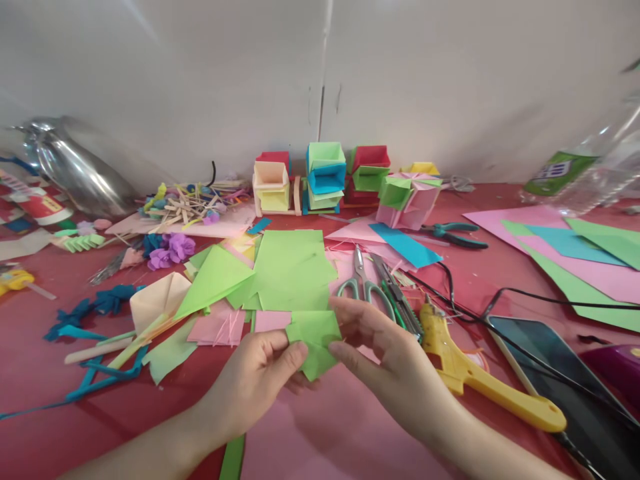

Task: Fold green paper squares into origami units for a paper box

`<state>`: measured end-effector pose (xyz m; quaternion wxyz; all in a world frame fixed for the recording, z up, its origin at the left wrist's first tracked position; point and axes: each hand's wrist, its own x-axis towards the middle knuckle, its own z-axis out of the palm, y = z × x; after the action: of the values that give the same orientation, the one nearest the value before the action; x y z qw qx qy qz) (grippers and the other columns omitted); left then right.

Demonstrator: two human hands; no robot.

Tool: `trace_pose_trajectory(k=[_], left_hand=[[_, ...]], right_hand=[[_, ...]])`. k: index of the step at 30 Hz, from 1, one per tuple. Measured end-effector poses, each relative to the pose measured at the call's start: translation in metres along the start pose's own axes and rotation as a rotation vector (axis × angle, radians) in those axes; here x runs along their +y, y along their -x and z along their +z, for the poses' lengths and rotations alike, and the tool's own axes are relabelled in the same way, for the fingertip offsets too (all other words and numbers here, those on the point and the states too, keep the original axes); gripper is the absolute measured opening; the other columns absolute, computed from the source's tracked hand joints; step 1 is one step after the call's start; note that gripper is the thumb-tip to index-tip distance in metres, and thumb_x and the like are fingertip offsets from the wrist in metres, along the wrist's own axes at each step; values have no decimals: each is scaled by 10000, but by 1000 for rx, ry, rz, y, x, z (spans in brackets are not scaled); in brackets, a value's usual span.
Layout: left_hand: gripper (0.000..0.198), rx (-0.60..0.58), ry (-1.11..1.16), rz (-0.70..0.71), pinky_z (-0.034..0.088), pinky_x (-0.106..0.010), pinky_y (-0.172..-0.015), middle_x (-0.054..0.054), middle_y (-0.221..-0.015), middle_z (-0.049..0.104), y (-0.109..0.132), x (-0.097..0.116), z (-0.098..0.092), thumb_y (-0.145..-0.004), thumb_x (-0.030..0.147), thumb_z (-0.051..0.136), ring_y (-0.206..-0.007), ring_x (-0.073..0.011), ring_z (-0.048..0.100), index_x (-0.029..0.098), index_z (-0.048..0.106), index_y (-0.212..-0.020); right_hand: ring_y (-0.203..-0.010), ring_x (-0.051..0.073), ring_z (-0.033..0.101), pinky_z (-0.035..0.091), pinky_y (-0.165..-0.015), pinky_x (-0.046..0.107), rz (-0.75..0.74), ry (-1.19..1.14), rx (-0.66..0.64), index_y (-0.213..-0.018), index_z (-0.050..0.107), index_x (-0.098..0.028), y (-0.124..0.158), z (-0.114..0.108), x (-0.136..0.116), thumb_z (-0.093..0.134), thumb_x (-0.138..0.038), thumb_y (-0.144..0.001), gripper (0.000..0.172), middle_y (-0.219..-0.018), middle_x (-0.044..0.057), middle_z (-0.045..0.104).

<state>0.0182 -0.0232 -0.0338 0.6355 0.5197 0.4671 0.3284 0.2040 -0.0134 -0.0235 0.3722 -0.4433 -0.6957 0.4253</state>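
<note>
A small folded piece of green paper (316, 340) is held up between both hands, above a pink sheet (345, 433). My left hand (267, 373) pinches its left side, thumb on the front and other fingers behind. On the right edge, the thumb and fingers of my right hand (383, 357) are closed on the same paper. Just beyond lie larger green sheets (293, 270). Grey-handled scissors (361, 280) and a utility knife (400, 293) rest past my right hand.
Folded paper boxes (326, 177) stand by the wall. A yellow glue gun (480, 377), black cable and phone (560, 373) lie right, with pliers (457, 233) behind. Left are paper scraps, purple flowers (173, 250) and a metal jug (75, 167). A plastic bottle (590, 167) is far right.
</note>
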Motion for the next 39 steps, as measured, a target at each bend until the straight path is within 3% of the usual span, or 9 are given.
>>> trace_pose_trajectory(k=[6, 10, 16, 20, 23, 26, 30, 35, 39], left_hand=[[339, -6, 18, 50, 538, -291, -687, -72, -784, 705, 0, -2, 1, -859, 424, 513, -730, -178, 665, 124, 649, -939], [331, -43, 87, 51, 541, -301, -709, -75, -854, 705, 1, -2, 2, -860, 420, 518, -770, -180, 666, 141, 629, -1000], [312, -28, 30, 80, 522, -257, -730, -50, -851, 696, -1, -2, 2, -864, 416, 515, -816, -167, 640, 152, 672, -920], [306, -17, 80, 68, 517, -261, -733, -29, -819, 683, -2, -2, 4, -877, 409, 495, -764, -145, 624, 161, 671, -915], [329, -28, 138, 68, 501, -271, -746, -29, -811, 670, 2, -1, 9, -894, 413, 463, -780, -149, 613, 158, 670, -903], [327, -114, 229, 53, 487, -287, -784, -43, -871, 673, 7, -1, 11, -907, 408, 440, -852, -163, 613, 171, 659, -962], [338, -194, 309, 57, 479, -329, -839, -81, -924, 678, 6, -3, 9, -907, 402, 445, -915, -189, 620, 146, 662, -948], [322, -107, 435, -11, 522, -355, -760, -83, -887, 685, -2, -4, 3, -888, 400, 483, -825, -201, 651, 133, 657, -936], [263, -53, 375, -19, 528, -323, -739, -71, -919, 681, -3, -1, 1, -875, 362, 525, -825, -182, 644, 148, 657, -955]], right_hand=[[-931, 176, 544, 502, -771, 347, -234, 216, 153, -1018, 518, -226, 0, -1, 2, 555, -174, -821, 207, -1029, 54, 544], [-933, 173, 541, 506, -756, 331, -286, 225, 117, -1049, 509, -230, -1, 0, 2, 528, -132, -824, 247, -1038, 55, 537], [-908, 145, 547, 504, -732, 278, -319, 285, 53, -1064, 501, -221, 1, 0, 2, 493, -84, -833, 268, -1038, 56, 517], [-1039, 206, 509, 468, -829, 356, -436, 491, 157, -994, 533, -210, 3, 2, -5, 570, -153, -813, 193, -1105, 95, 504], [-905, 208, 552, 464, -774, 371, -524, 570, 134, -914, 558, -212, 4, 7, -11, 647, -246, -778, 166, -978, 72, 586], [-796, 191, 565, 461, -713, 352, -493, 567, 98, -853, 565, -212, 3, 9, -12, 655, -247, -768, 129, -886, 46, 633], [-807, 177, 564, 465, -713, 325, -487, 517, 85, -865, 568, -201, 1, 7, -7, 577, -123, -790, 108, -883, 46, 642], [-811, 165, 559, 479, -729, 309, -552, 490, -25, -928, 609, -202, 0, 2, -6, 576, -132, -806, 145, -927, 45, 646], [-847, 183, 559, 480, -755, 342, -517, 523, 16, -1019, 621, -214, -1, -1, -7, 626, -206, -795, 224, -943, 54, 643]])
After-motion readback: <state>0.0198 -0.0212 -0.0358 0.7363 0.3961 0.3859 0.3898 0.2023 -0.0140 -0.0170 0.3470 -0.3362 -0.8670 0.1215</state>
